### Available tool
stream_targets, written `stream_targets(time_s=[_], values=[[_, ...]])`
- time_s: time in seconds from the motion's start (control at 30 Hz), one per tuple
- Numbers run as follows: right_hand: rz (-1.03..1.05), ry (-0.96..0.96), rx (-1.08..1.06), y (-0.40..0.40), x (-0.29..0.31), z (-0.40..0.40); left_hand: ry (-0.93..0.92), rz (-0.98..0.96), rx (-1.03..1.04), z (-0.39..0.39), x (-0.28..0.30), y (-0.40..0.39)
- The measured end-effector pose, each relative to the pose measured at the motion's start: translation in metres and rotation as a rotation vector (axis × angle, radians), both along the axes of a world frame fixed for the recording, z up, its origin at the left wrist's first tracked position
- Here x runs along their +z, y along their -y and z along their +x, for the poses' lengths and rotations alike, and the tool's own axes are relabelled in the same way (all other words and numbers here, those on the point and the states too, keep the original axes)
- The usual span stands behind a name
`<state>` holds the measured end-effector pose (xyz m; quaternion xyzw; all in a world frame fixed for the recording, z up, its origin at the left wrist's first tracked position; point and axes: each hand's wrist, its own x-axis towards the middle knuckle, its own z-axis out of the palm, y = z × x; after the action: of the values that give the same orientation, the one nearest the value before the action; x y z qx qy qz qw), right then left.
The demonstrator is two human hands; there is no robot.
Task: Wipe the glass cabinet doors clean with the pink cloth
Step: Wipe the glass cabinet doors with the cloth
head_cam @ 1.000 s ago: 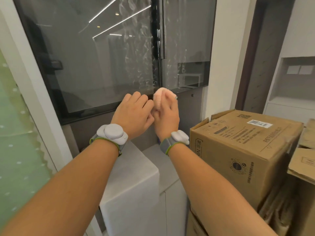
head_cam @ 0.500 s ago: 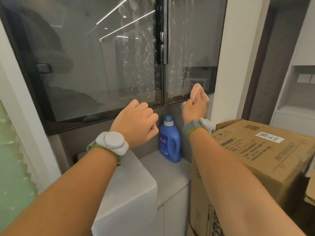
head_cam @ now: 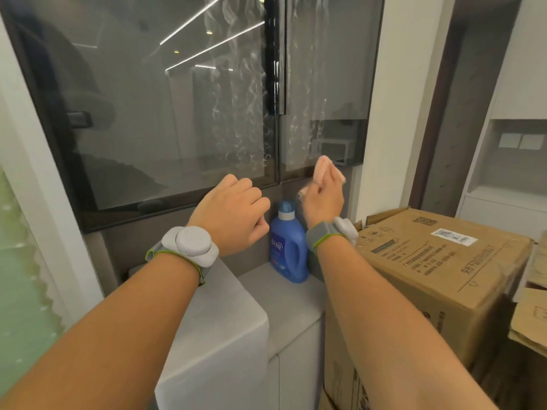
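Observation:
Two dark glass cabinet doors fill the wall ahead: a wide left door (head_cam: 154, 108) and a narrower right door (head_cam: 325, 84), both marked with wavy white streaks near their meeting edge. My right hand (head_cam: 324, 199) grips the folded pink cloth (head_cam: 322, 170) and holds it against the bottom edge of the right door. My left hand (head_cam: 232, 214) hangs in a loose fist just below the left door's lower frame, touching nothing.
A blue detergent bottle (head_cam: 287, 247) stands on a grey ledge (head_cam: 293, 297) between my wrists. A white block (head_cam: 216, 335) sits under my left forearm. A large cardboard box (head_cam: 438, 261) presses close on the right, with more cardboard (head_cam: 529, 318) behind it.
My right hand carried the cloth away from my left hand, rightward to the lower edge of the right door. The left hand stayed low, and the blue bottle came into view.

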<state>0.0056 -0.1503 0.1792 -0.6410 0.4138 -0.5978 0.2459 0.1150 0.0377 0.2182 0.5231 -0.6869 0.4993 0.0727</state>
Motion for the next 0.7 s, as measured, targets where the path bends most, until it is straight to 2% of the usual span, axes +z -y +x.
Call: stream_targets(time_s=[0.07, 0.17, 0.23, 0.37, 0.43, 0.5, 0.6, 0.63, 0.7], values=[[-0.008, 0.037, -0.002, -0.023, -0.008, 0.013, -0.016, 0.019, 0.014, -0.003, -0.002, 0.001], [-0.157, 0.001, 0.159, -0.069, -0.038, 0.03, -0.038, 0.035, 0.038, -0.004, -0.001, -0.001], [-0.21, -0.03, 0.199, -0.07, -0.039, 0.023, -0.049, 0.052, 0.047, -0.006, 0.001, -0.003], [-0.074, -0.104, 0.079, -0.039, -0.011, 0.003, -0.066, 0.077, 0.055, -0.009, 0.001, -0.009], [-0.026, -0.088, 0.057, -0.049, -0.006, 0.008, -0.039, 0.072, 0.06, -0.009, -0.001, -0.011], [-0.055, -0.065, 0.112, -0.077, -0.014, 0.021, -0.011, 0.06, 0.064, -0.007, -0.001, -0.013], [-0.256, -0.11, 0.248, -0.098, -0.031, 0.024, -0.008, 0.015, 0.062, -0.005, 0.0, -0.019], [-0.263, -0.131, 0.249, -0.095, -0.028, 0.019, -0.008, -0.007, 0.051, -0.005, 0.001, -0.022], [-0.153, -0.171, 0.2, -0.082, -0.02, 0.01, -0.004, -0.036, 0.037, -0.004, 0.004, -0.03]])
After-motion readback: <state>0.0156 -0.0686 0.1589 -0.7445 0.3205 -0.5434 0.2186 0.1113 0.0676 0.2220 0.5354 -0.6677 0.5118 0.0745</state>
